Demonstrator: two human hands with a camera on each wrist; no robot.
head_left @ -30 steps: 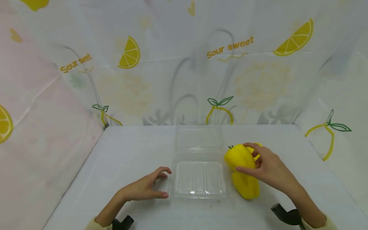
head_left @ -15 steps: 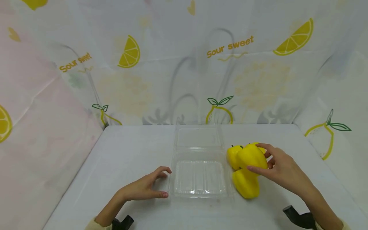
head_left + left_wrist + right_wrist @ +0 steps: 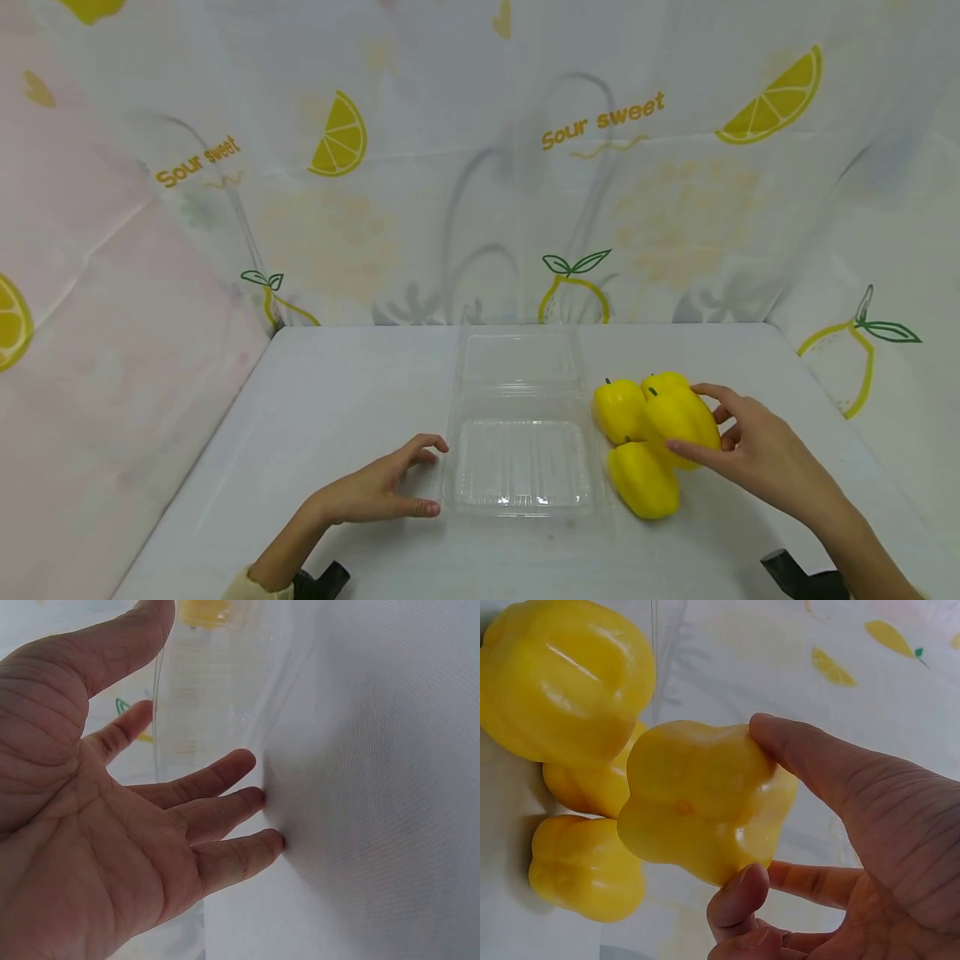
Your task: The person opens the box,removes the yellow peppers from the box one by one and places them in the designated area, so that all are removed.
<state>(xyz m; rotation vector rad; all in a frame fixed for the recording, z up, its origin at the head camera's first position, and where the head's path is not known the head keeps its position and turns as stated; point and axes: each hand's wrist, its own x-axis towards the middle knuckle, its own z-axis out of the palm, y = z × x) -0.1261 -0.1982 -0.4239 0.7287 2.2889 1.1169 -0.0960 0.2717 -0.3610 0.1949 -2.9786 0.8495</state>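
Note:
My right hand (image 3: pixel 765 450) pinches a yellow bell pepper (image 3: pixel 681 427) between thumb and fingers. In the right wrist view the held bell pepper (image 3: pixel 697 799) shows its lobed end, the thumb on one side and the fingers on the other. Three more yellow peppers lie about it: one near pepper (image 3: pixel 643 482), one left pepper (image 3: pixel 618 411) and one partly hidden pepper (image 3: pixel 664 382) behind. A clear plastic clamshell box (image 3: pixel 523 462) lies open left of them. Beside its left edge, my left hand (image 3: pixel 378 487) has its fingers spread, holding nothing; whether it touches the rim I cannot tell.
The box's lid (image 3: pixel 519 360) is folded back towards the rear of the white table (image 3: pixel 352 383). A lemon-printed cloth (image 3: pixel 420 208) hangs behind and at both sides. Black wrist mounts (image 3: pixel 322 581) show near the bottom edge.
My right hand has moved rightward with the held pepper, away from the box. The left and rear peppers, earlier mostly covered, show more now. My left hand and the box stay put.

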